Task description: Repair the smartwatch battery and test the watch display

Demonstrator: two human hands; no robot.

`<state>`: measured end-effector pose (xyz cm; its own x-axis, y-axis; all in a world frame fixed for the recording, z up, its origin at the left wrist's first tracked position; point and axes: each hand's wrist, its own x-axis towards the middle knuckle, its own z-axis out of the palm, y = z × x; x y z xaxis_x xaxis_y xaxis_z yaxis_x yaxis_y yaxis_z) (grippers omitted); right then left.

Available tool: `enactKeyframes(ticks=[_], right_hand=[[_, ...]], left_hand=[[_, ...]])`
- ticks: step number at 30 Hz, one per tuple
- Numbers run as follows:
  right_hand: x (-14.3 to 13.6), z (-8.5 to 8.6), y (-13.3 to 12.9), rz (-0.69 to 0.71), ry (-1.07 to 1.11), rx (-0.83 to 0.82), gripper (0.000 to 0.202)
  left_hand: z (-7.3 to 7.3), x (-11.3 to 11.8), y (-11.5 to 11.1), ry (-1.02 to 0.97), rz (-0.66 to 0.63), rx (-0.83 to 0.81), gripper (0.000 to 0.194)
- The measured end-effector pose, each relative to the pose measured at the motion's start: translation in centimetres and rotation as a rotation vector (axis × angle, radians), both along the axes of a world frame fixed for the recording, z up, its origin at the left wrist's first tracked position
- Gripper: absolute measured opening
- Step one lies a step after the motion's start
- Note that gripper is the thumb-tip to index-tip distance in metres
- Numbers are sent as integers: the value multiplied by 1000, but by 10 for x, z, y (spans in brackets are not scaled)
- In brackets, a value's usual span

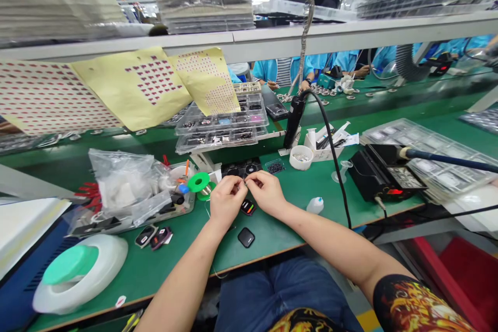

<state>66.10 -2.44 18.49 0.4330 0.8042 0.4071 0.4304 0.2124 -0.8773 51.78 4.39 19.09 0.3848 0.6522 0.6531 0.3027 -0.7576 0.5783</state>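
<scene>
- The left hand (pixel 225 202) and the right hand (pixel 268 194) met near the middle of the frame, and the fingertips of both were pinched close together. Whether a very small piece was between them could not be told, because the fingers covered the place.
- The watch with the lit screen (pixel 247 207) lay on the green table (pixel 284 238) just below the meeting fingertips in the frame, in the gap between the two hands. Its left edge was just beside the left hand, so this hand seemed the nearer one; touching or apart could not be told.
- The long axis of this watch was not clear, since its outline was nearly square and stood a little aslant in the frame.
- Its case looked dark, with rounded corners, and the screen faced up, showing green and orange-red bars; the writing was too small to read.
- Lower in the frame, apart from both hands, a black square piece (pixel 246 237) lay flat, with rounded corners and a small pale mark.
- The green spool (pixel 199 182) stood left of the left hand in the frame.
</scene>
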Motion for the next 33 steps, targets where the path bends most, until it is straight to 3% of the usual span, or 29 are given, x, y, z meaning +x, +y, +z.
enactKeyframes(ticks=[16, 33], right_hand=[[3, 1, 1, -15, 26, 22, 13], [3, 4, 3, -53, 70, 43, 15]], left_hand=[[11, 1, -5, -73, -4, -139, 13], [6, 0, 0, -197, -92, -616, 14]])
